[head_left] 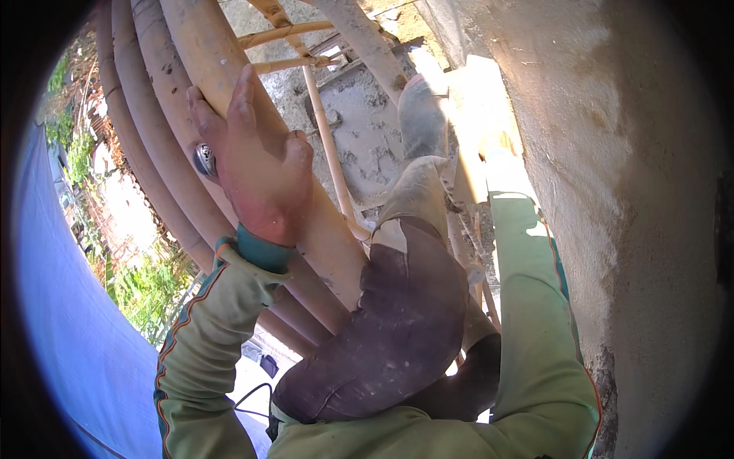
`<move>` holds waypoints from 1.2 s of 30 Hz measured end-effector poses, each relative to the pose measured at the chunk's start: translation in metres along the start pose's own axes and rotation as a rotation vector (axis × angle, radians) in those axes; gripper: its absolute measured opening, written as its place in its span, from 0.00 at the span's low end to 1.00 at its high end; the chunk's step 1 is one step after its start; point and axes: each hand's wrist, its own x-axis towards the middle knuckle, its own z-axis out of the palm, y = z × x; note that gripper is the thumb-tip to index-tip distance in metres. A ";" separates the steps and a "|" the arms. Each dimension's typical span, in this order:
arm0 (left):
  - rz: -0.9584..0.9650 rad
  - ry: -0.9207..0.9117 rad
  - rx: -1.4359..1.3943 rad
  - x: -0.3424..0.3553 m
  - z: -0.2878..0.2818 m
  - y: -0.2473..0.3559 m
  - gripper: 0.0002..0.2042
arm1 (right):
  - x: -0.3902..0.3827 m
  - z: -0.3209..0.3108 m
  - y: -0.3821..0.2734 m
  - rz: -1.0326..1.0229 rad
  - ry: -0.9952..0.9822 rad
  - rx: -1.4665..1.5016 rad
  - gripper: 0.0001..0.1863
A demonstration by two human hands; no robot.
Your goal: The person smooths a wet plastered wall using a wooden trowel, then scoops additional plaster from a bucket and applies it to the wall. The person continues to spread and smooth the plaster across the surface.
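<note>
My left hand [256,172] lies on a thick bamboo pole [332,260], its fingers spread along it, with a large metal ring [205,159] on one finger. My right hand [497,164] is extended beside the plastered wall, washed out by sunlight at a pale board-like piece [478,96]; its fingers and whether they grip cannot be made out. My bent leg [405,321] reaches forward between the hands, with a dusty foot [420,115] against the bamboo framework.
More bamboo poles [141,138] run along the left, above greenery [141,291] and blue sheeting [84,336]. Thinner poles [321,115] cross over a cement-spattered grey surface [359,130] far below or behind. A rough plastered wall [642,229] fills the right side.
</note>
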 end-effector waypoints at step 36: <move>-0.047 0.006 -0.003 -0.006 -0.005 0.000 0.38 | -0.039 0.026 0.038 0.070 -0.097 0.018 0.26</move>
